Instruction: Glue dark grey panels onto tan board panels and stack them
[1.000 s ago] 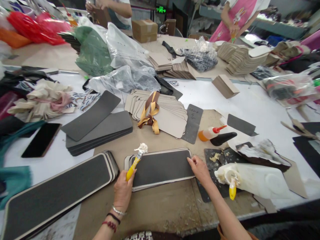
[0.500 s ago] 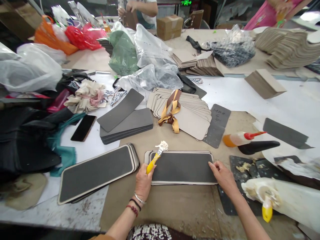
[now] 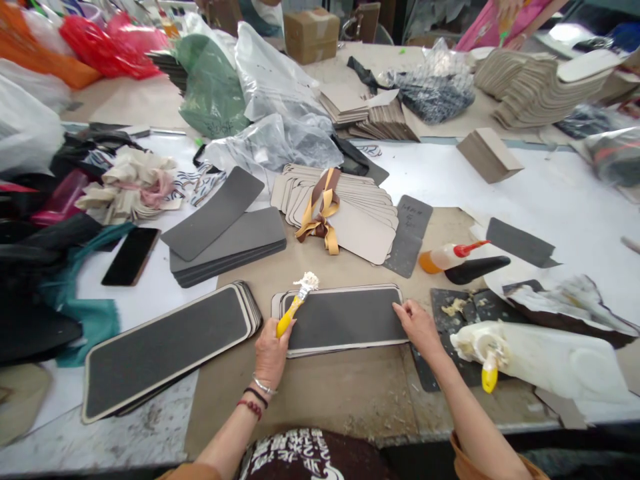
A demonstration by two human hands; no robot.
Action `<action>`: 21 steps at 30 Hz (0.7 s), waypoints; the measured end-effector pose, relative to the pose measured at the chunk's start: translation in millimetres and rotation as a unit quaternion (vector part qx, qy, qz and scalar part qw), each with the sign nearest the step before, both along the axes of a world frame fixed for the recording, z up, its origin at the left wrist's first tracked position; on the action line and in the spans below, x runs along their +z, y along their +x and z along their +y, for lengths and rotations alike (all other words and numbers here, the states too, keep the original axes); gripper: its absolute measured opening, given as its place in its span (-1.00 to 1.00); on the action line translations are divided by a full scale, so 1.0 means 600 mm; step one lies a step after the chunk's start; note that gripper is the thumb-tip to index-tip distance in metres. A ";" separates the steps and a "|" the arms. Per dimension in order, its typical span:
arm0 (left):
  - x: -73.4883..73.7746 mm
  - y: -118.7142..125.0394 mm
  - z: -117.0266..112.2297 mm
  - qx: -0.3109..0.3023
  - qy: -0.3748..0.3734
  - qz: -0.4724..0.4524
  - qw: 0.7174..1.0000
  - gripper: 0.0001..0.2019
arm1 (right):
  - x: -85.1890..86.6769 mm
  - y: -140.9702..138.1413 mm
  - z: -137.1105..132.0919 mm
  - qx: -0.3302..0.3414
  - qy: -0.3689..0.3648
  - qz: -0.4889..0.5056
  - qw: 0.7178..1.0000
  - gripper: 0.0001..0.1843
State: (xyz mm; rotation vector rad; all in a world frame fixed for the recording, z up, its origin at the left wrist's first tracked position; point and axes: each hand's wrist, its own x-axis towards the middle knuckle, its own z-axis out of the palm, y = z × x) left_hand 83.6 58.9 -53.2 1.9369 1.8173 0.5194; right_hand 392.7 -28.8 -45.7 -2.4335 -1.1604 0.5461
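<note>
My left hand (image 3: 271,352) is closed around the yellow handle of a glue brush (image 3: 295,306), whose white, glue-laden bristles point up and away. It rests at the left end of a small stack of dark grey panels with pale borders (image 3: 345,319). My right hand (image 3: 419,325) presses its curled fingers on the right end of that same stack. A bigger stack of the same bordered panels (image 3: 165,347) lies to the left.
Plain grey sheets (image 3: 225,243) and tan cards tied with ribbon (image 3: 345,213) lie behind. A glue bottle with red nozzle (image 3: 445,256), a white glue jug (image 3: 545,360) and a phone (image 3: 131,256) are nearby. Bags and card stacks crowd the far side, where other people stand.
The view swung left and then back. Both hands have stayed at the two ends of the panel stack, the brush still held upright.
</note>
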 end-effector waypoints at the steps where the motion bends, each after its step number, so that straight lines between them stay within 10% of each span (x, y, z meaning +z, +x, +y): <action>1: -0.001 0.000 0.000 -0.001 0.002 0.001 1.000 -0.75 | 0.000 -0.001 0.000 -0.001 0.004 -0.001 1.000 -0.50; 21: 0.006 0.001 0.003 -0.003 0.025 -0.028 0.999 -0.70 | 0.009 -0.005 0.006 -0.029 -0.006 0.008 1.000 -0.65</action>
